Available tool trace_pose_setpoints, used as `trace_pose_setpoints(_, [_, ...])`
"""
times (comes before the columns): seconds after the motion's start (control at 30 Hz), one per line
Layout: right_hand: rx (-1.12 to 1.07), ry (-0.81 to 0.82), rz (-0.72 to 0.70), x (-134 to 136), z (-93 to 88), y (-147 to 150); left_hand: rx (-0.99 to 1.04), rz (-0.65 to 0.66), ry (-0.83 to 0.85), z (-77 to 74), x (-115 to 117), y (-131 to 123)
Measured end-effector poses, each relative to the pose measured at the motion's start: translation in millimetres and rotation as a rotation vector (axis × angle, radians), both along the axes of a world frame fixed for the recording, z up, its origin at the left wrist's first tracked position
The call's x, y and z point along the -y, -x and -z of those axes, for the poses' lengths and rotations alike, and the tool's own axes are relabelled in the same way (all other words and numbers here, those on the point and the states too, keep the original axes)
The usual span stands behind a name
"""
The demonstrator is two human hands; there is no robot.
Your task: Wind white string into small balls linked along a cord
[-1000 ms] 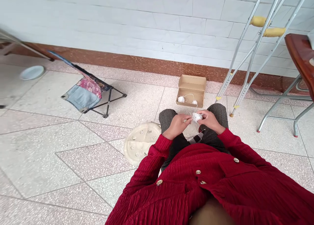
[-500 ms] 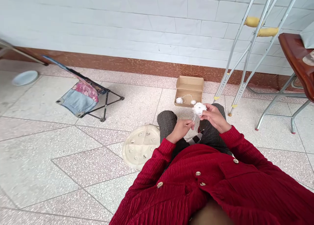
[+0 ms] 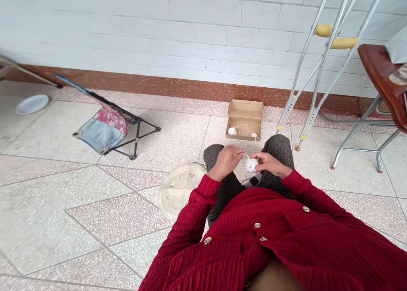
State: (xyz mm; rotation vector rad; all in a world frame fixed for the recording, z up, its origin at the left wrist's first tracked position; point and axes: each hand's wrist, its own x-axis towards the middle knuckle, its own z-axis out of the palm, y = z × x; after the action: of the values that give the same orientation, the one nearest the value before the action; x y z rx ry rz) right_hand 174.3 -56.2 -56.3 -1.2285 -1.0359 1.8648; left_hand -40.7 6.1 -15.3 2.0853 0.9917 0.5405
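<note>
A white tiled wall with a brown skirting band [image 3: 190,87] runs across the top of the view, above a speckled tile floor [image 3: 63,214]. To the right, a pair of metal crutches [image 3: 305,79] with yellow pads stands near a folding chair with a brown seat [image 3: 375,70]. To the left are a low folding stool with a patchwork denim seat [image 3: 101,133] and a white plate [image 3: 32,104] on the floor. The person, in a red buttoned cardigan [image 3: 254,236], sits with a round pale lid [image 3: 165,193] beside the left knee, partly under the sleeve. Past the knees, an open cardboard box [image 3: 244,113] holds two small white balls joined by a thin thread.

A white ball of string [image 3: 251,164] sits between the hands, above the gap between the knees. The right hand [image 3: 270,164] has it in a light pinch, its fingers curved and only partly closed. The left hand [image 3: 226,162] is nearly closed, fingertips close to a short strand, but whether it holds that strand is hard to tell.

That light pinch could let the ball slip to the floor, and loose strands could snag on the trousers. Compared with the earlier frame, the ball sits lower and the hands closer together.
</note>
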Motion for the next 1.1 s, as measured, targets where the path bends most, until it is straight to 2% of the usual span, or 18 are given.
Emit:
trace_pose_setpoints(0.13, [-0.241,0.059,-0.022,6.6,-21.5,3.2,0.134,-0.030,0.164,8.3,2.2,-5.2])
trace_pose_setpoints(0.23, [-0.311,0.045,0.091,1.3,-37.1,1.4,0.167,-0.055,0.278,17.4,11.5,-11.6])
trace_pose_setpoints(0.33, [-0.306,-0.033,0.259,-12.5,-45.2,-2.5,0.137,0.001,0.334,23.8,23.1,-16.9])
trace_pose_setpoints(0.43, [-0.076,-0.140,0.455,-30.1,-40.4,-8.8,0.102,0.067,0.328,23.4,33.2,-20.7])
trace_pose_setpoints(0.53, [0.375,-0.306,0.537,-39.0,-24.1,-14.3,0.035,0.109,0.217,16.4,35.3,-21.1])
trace_pose_setpoints(0.6, [0.563,-0.389,0.446,-35.3,-11.7,-13.7,-0.006,0.099,0.111,11.0,30.5,-18.7])
trace_pose_setpoints(0.63, [0.567,-0.390,0.366,-30.9,-6.5,-11.8,-0.018,0.081,0.056,8.8,26.6,-16.7])
trace_pose_setpoints(0.77, [0.174,-0.149,0.075,-9.4,1.8,-0.4,-0.021,0.004,-0.078,4.5,8.7,-7.2])
trace_pose_setpoints(0.87, [-0.057,-0.052,0.023,-2.1,-6.1,1.4,0.015,-0.005,-0.066,4.0,1.7,-2.9])
trace_pose_setpoints(1.1, [-0.333,-0.022,-0.021,-3.5,-38.7,-3.9,0.156,-0.123,0.091,5.8,1.2,-4.4])
